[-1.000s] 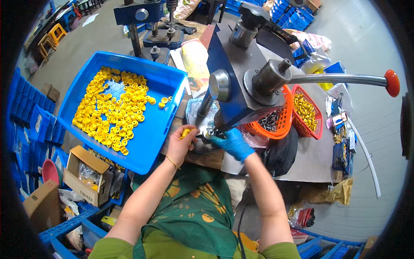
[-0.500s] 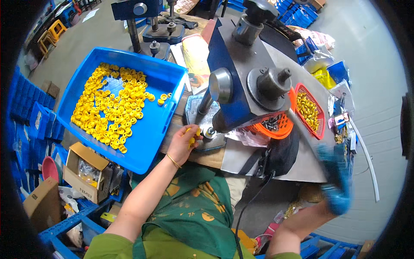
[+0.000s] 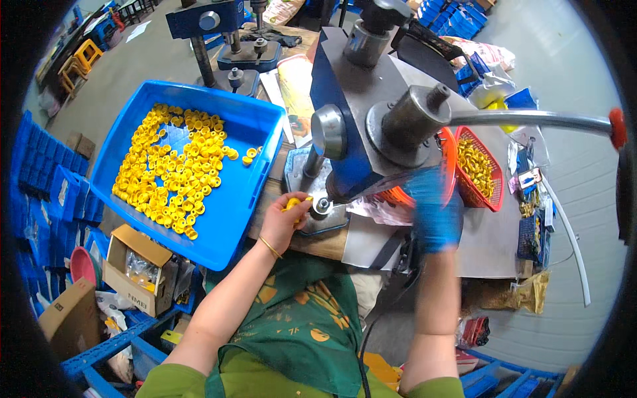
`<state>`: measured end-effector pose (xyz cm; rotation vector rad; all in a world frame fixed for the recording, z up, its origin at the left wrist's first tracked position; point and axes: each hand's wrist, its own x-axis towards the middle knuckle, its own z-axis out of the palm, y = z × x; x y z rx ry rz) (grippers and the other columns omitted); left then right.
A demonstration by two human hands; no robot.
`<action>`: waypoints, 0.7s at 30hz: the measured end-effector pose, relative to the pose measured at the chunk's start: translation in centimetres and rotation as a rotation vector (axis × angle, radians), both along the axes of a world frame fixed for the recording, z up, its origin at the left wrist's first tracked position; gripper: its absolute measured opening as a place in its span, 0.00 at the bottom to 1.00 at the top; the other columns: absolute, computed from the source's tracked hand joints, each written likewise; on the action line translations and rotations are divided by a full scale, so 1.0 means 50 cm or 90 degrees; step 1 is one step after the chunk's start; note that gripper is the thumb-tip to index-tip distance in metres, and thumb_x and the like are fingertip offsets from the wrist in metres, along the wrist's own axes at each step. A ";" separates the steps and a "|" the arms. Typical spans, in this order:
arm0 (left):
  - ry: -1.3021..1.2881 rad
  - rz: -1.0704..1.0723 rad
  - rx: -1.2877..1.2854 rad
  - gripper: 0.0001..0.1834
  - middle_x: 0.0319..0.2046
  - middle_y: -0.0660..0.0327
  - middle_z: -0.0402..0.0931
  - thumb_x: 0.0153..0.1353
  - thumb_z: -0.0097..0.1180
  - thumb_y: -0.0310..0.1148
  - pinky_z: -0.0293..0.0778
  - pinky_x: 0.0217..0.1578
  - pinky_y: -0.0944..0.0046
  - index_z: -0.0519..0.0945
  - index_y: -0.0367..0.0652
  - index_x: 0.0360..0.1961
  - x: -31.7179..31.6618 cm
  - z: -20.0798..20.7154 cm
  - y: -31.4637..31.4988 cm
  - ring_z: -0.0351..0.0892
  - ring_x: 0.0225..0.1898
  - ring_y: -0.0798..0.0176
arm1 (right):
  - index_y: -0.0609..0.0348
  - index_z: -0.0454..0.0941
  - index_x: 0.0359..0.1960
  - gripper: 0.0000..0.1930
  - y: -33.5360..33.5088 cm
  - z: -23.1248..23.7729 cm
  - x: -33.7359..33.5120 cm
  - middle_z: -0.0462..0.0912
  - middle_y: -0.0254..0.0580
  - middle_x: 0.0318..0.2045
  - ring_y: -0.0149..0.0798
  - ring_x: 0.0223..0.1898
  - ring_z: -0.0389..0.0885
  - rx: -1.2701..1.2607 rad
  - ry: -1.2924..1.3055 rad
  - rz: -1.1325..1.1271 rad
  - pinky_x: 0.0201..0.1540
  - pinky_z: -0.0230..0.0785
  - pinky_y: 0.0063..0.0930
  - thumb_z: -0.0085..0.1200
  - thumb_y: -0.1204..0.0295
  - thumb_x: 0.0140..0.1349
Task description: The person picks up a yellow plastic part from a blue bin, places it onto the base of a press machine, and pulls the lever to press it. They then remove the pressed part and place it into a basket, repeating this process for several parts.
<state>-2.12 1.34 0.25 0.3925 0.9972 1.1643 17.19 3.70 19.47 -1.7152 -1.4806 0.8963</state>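
Observation:
My left hand (image 3: pixel 282 222) is closed on small yellow caps (image 3: pixel 292 203), its fingertips just beside the round metal die (image 3: pixel 322 205) on the base of a blue hand press (image 3: pixel 355 132). The press ram (image 3: pixel 337 189) stands over that die. My right hand (image 3: pixel 434 209), in a blue glove, is smeared by motion in front of an orange basket (image 3: pixel 451 159); whether it holds anything cannot be made out. To its upper right the press lever (image 3: pixel 531 118), tipped with a red knob (image 3: pixel 618 129), sticks out with no hand on it.
A blue tray (image 3: pixel 232 232) with many loose yellow caps stands at the left. Beyond the orange basket is a red basket (image 3: pixel 494 192) of gold-coloured parts. A second press (image 3: pixel 206 20) stands at the back, and an open cardboard box (image 3: pixel 136 292) is at lower left.
My right hand has moved from the lower right, leftward and up to the orange basket. The lever has swung up and out to the right. My left hand stays beside the die.

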 end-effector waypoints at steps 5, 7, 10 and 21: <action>0.101 -0.050 0.067 0.08 0.22 0.69 0.68 0.53 0.56 0.26 0.59 0.18 0.77 0.75 0.38 0.35 0.014 0.009 0.013 0.64 0.20 0.76 | 0.63 0.70 0.41 0.14 0.000 -0.400 -0.031 0.73 0.58 0.36 0.58 0.37 0.71 0.240 -0.184 0.329 0.40 0.65 0.42 0.50 0.72 0.53; 0.143 -0.049 0.082 0.08 0.21 0.69 0.67 0.52 0.57 0.26 0.59 0.18 0.77 0.75 0.38 0.34 0.013 0.001 0.015 0.63 0.20 0.76 | 0.62 0.68 0.42 0.15 0.004 -0.409 -0.029 0.73 0.58 0.37 0.59 0.37 0.71 0.253 -0.204 0.328 0.40 0.65 0.42 0.50 0.72 0.52; 0.378 -0.039 0.244 0.11 0.22 0.70 0.68 0.50 0.60 0.29 0.61 0.19 0.75 0.75 0.37 0.34 0.032 -0.013 0.022 0.64 0.19 0.74 | 0.62 0.67 0.43 0.16 0.019 -0.396 0.004 0.74 0.55 0.36 0.56 0.37 0.73 0.301 -0.154 0.255 0.39 0.66 0.40 0.51 0.72 0.52; 0.432 -0.120 0.211 0.09 0.27 0.61 0.75 0.52 0.57 0.28 0.70 0.30 0.71 0.76 0.39 0.35 0.042 0.029 0.026 0.74 0.29 0.70 | 0.62 0.70 0.37 0.19 0.013 -0.301 0.015 0.76 0.57 0.32 0.57 0.36 0.73 0.081 -0.248 0.311 0.36 0.67 0.40 0.59 0.69 0.42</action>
